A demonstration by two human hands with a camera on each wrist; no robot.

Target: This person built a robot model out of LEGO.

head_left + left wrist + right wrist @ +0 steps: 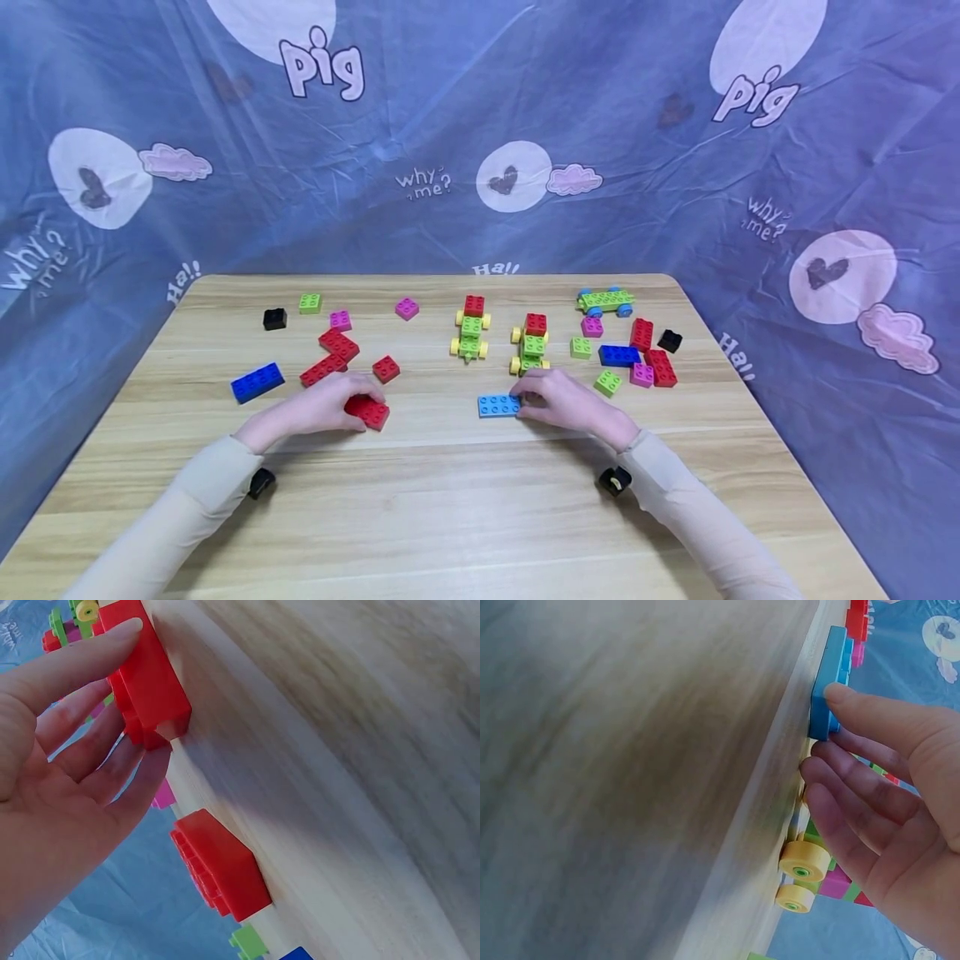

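My left hand (326,404) grips a long red building brick (372,413) lying studs up on the wooden table. The left wrist view shows the thumb along the near side of this red brick (156,686), with fingers at its far side and end. To the right, my right hand (562,402) pinches the right end of a light blue eight-stud brick (497,406). In the right wrist view, the thumb presses the side of this blue brick (826,690), while the other fingers curve loosely below. Just behind the right hand stands a green car with yellow wheels (532,346).
Another yellow-wheeled car (471,329) stands at the back middle; a green base with blue wheels (606,301) is back right. Behind the left hand lie red bricks (339,344) and a dark blue brick (257,382). Several mixed bricks, including a blue one (619,356), lie at right.
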